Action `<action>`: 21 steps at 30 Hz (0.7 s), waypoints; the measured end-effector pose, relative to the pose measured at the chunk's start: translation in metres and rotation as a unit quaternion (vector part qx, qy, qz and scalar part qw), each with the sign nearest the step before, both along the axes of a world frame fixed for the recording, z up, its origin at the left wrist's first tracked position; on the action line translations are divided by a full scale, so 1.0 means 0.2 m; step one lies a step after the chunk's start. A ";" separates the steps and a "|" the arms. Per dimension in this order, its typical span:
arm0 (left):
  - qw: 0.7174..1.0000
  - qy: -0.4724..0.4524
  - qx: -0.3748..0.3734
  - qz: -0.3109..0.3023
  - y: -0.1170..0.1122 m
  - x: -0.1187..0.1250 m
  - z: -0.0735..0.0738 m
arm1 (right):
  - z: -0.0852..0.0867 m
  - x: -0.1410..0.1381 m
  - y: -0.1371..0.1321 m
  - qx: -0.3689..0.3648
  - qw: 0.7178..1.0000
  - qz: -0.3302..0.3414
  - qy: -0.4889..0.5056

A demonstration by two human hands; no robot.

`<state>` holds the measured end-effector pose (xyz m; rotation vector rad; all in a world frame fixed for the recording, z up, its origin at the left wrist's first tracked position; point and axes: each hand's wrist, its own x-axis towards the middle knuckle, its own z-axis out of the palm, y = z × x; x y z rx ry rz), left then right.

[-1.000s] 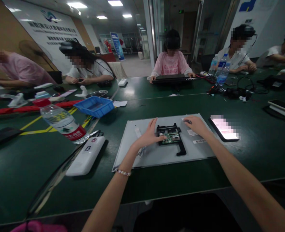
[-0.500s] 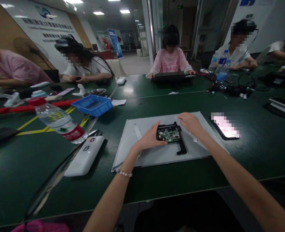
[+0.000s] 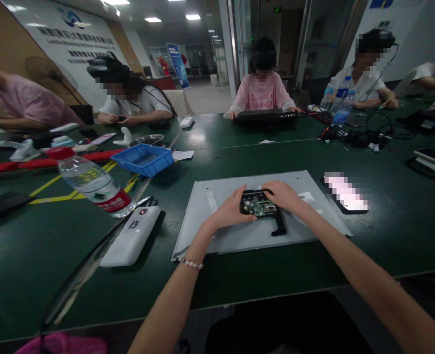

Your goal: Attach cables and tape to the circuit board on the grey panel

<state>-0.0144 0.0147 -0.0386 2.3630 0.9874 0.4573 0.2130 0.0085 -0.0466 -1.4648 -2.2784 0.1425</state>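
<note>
A green circuit board (image 3: 259, 206) sits in a black plastic frame (image 3: 279, 227), over a pale flat panel (image 3: 195, 216) that lies on the table. My left hand (image 3: 229, 207) is closed round the frame's left end, thumb along the near edge and fingers at the far edge. My right hand (image 3: 283, 194) rests at the far right corner of the frame, its fingers bent over that edge and their tips partly hidden. From the frame's right side a black arm reaches toward me and ends in a foot.
Left of the panel are a white power bank (image 3: 131, 236), a tilted water bottle (image 3: 95, 184) and a blue tray (image 3: 143, 160). A phone (image 3: 345, 191) lies right of it. Several people sit round the green table (image 3: 217, 160), one holding a black flat device (image 3: 265, 116).
My right hand has moved left and down from above the panel onto the frame's far right corner. White pieces on the panel are now uncovered. My left hand keeps its hold.
</note>
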 end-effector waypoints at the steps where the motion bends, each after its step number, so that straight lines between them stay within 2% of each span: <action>1: 1.000 0.003 -0.002 0.000 0.00 0.00 0.00 | 0.00 0.00 0.00 0.000 1.000 -0.001 0.009; 6: 1.000 0.009 -0.008 0.003 -0.01 0.01 0.02 | 0.03 0.05 -0.03 -0.002 0.999 -0.010 0.041; 10: 1.000 0.011 -0.008 0.002 -0.01 0.00 0.03 | 0.06 0.16 -0.06 -0.012 0.998 -0.024 0.062; 17: 1.000 0.018 -0.011 0.000 -0.02 0.00 0.04 | 0.07 0.36 -0.12 -0.154 0.982 -0.098 0.052; 21: 1.000 0.018 -0.010 -0.001 -0.02 0.00 0.04 | 0.05 0.41 -0.15 -0.174 0.977 -0.114 0.043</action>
